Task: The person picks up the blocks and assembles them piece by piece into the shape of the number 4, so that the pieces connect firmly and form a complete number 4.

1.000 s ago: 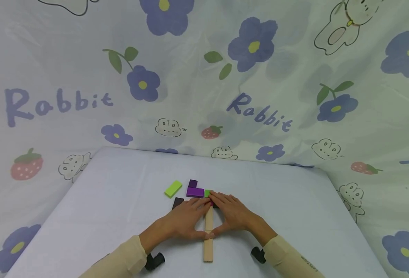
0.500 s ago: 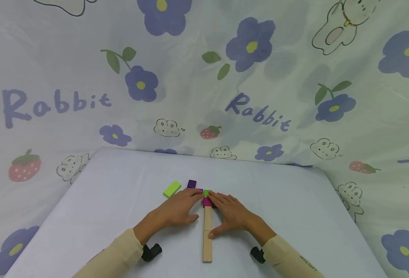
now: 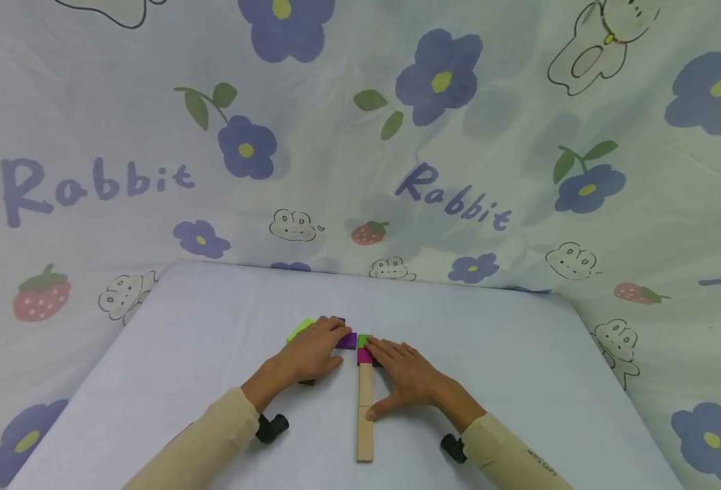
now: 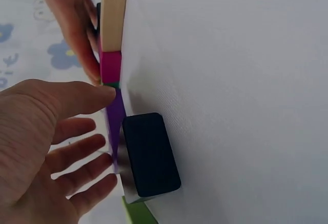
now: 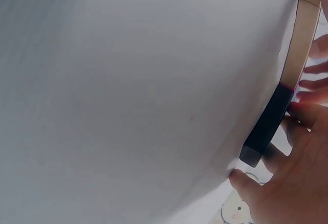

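Observation:
My left hand (image 3: 311, 350) reaches over a purple block (image 3: 348, 341), its fingertips at the block's far side. The thumb lies nearer to me, seemingly apart from it. My right hand (image 3: 412, 378) has extended fingers resting at a green block (image 3: 363, 339) and a magenta block (image 3: 364, 355). Its thumb touches a line of two wooden blocks, the farther (image 3: 366, 384) and the nearer (image 3: 364, 435). A black block (image 5: 269, 121) lies beside the right fingers. Another black block (image 4: 151, 155) sits under the left hand. A dark purple block (image 3: 341, 319) is partly hidden behind the left fingers.
A lime block (image 3: 300, 329) lies behind the left hand, partly covered by it. Black wrist-worn devices show below the left sleeve (image 3: 201, 442) and the right sleeve (image 3: 507, 452). A white cloth (image 3: 483, 340) covers the table, with a printed curtain (image 3: 330, 156) behind.
My left hand has left the wooden and magenta blocks and moved left and away from me, over the purple block. The right hand has stayed in place.

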The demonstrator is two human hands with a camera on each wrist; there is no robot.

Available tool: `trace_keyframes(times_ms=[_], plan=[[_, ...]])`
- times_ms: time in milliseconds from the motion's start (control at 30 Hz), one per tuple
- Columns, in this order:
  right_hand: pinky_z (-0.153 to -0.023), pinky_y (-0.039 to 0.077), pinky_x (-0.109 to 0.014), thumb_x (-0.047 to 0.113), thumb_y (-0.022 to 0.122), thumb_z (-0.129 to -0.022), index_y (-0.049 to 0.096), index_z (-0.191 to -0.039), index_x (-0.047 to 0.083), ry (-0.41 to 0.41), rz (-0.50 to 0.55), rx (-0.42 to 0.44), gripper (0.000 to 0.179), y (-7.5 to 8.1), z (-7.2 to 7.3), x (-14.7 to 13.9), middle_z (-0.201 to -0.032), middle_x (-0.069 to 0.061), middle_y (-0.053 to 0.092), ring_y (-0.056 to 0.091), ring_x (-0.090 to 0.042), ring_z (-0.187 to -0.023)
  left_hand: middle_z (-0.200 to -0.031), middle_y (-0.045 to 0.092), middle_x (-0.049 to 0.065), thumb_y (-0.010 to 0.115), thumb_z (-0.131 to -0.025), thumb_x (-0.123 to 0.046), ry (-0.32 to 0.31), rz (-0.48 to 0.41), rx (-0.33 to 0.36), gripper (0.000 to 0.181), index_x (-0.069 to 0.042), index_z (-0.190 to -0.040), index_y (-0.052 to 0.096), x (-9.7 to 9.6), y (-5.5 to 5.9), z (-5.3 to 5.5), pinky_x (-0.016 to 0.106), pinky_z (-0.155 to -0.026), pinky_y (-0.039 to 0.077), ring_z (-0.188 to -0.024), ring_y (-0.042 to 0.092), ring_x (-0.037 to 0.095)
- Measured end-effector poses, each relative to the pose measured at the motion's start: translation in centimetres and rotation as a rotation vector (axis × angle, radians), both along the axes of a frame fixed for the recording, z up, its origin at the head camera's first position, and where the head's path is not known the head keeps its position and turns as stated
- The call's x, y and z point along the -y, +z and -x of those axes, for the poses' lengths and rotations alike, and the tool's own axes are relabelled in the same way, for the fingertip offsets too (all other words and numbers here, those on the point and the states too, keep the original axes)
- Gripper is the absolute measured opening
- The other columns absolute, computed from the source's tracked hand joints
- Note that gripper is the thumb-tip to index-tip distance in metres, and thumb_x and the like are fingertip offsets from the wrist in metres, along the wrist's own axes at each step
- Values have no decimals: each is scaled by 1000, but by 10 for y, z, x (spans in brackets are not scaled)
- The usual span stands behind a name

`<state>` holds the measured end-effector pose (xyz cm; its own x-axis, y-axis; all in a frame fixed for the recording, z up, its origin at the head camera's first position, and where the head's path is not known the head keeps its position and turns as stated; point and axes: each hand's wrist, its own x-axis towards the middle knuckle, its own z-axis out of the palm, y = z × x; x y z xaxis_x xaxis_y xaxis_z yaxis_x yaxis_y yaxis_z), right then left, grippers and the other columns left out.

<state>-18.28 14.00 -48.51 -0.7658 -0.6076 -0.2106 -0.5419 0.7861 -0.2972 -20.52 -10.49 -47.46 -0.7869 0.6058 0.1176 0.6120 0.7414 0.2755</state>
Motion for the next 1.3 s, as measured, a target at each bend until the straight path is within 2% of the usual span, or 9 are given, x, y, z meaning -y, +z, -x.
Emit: trace_keyframes(times_ms=[333,833,1300], plan=[[-120,21,-55,82,72,-66,21,-163,19,7,10,-7,127,1,-1,0,-169,4,17,23,-25,-152,-123,60,12,75,-90,-17,-1,35,-21,42,-1,-127,66,-6,0,8,43,-99,49,-111,54,29],[-120,21,-55,82,72,-67,20,-163,18,6,14,0,126,3,-3,1,-169,4,16,23,-25,-152,-118,62,8,77,-91,-16,21,84,-55,33,-5,-121,70,-11,-5,15,43,-94,50,-109,54,27],[-120,20,-56,80,73,-68,19,-163,18,6,28,2,126,3,-1,0,-169,3,16,23,-26,-152,-114,63,9,77,-90,-15,23,66,-58,30,-5,-118,72,-10,-4,12,42,-92,51,-106,55,26]])
